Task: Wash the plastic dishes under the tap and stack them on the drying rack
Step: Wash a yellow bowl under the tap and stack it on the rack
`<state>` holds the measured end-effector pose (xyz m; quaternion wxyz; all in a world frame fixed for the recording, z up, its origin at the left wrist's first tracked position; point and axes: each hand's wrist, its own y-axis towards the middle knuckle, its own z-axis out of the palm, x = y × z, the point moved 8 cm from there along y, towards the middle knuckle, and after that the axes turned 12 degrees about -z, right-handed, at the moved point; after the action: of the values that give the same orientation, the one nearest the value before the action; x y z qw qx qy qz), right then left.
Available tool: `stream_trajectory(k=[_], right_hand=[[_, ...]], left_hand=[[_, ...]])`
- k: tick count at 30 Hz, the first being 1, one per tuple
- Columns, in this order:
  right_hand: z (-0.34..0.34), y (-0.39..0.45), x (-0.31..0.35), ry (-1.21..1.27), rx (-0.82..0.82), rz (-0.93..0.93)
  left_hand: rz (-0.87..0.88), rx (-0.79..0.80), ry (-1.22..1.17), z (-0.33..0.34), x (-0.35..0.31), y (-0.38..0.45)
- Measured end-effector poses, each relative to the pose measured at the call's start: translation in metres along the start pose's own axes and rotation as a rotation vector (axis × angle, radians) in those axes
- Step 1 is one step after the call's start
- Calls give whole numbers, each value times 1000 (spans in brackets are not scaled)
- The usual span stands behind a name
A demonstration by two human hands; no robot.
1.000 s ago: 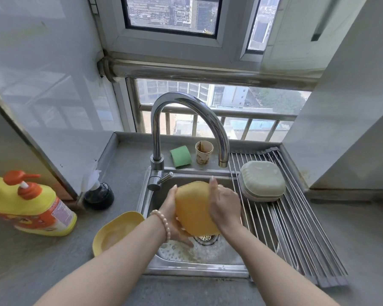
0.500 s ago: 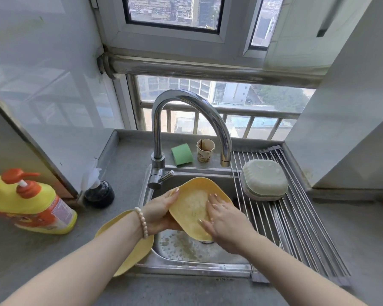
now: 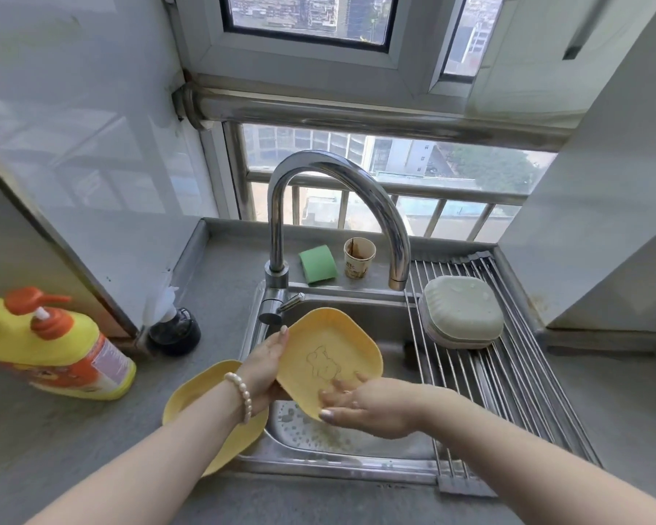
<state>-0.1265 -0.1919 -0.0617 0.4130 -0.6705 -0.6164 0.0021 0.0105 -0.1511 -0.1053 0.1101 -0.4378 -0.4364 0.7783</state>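
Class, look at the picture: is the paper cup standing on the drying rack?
No, the cup stands on the ledge behind the sink, left of the rack.

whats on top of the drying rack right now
Two dishes sit stacked upside down on the drying rack: a pale green dish over a whitish dish showing only its rim. Anything beneath them is covered.
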Motion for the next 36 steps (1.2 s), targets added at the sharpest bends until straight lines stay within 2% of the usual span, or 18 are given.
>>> stream_trajectory(k=[3, 5, 7, 9, 10, 12, 16, 27, 31, 34, 35, 36], right_hand=[[-17, 4, -26, -320, -13, 108], [-41, 15, -26, -369, -178, 121], [-73, 22, -16, -226, -508, 92], [-102, 24, -17, 37, -861, 79], [-112, 27, -23, 168, -986, 97], [-125, 37, -36, 339, -1093, 165], [-139, 60, -52, 400, -1068, 274], [-130, 101, -32, 207, -809, 251], [-116, 80, -26, 187, -858, 227], [-94, 34, -25, 175, -1022, 186], [-79, 17, -26, 160, -1042, 159], [-60, 7, -25, 144, -992, 132]], left_hand=[[14, -100, 128, -8, -3, -4], [-5, -167, 175, -17, -3, -2], [-9, -224, 254, -25, -5, -1], [12, -257, 354, -29, -8, -1], [23, -263, 405, -29, -8, 0], [29, -266, 466, -29, -7, 1], [1, -243, 456, -26, -4, 6], [-47, -212, 287, -14, -7, 15], [-17, -172, 249, 1, -7, 20], [26, -147, 229, 18, -11, 23], [55, -145, 224, 25, -14, 25], [80, -156, 216, 28, -17, 26]])
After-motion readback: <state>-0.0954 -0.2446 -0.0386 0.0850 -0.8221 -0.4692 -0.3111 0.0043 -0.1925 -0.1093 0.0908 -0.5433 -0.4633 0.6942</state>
